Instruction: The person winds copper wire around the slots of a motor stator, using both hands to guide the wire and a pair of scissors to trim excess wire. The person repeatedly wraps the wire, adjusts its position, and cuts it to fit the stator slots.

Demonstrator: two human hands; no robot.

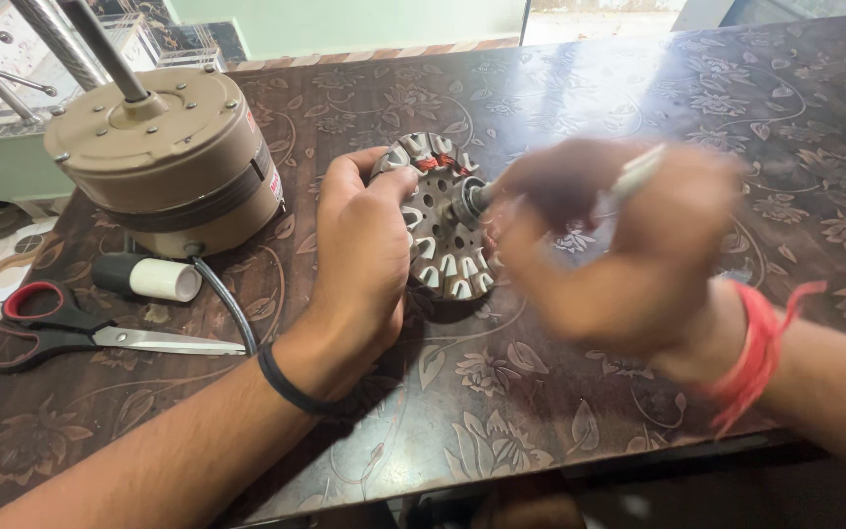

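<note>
A round metal motor stator [440, 225] with white slot liners stands tilted on the dark patterned table [638, 88]. My left hand [359, 260] grips its left edge and holds it up. My right hand [604, 240], blurred by motion, is closed around a thin light-coloured tool [632, 174] whose tip meets the shaft at the stator's centre. A red thread is tied round my right wrist and a black band round my left.
A beige fan motor housing [164, 147] with a rod stands at the back left. In front of it lie a black and white cylinder [149, 277], a dark cable [229, 309] and red-handled scissors [61, 328]. The table's near edge runs along the bottom.
</note>
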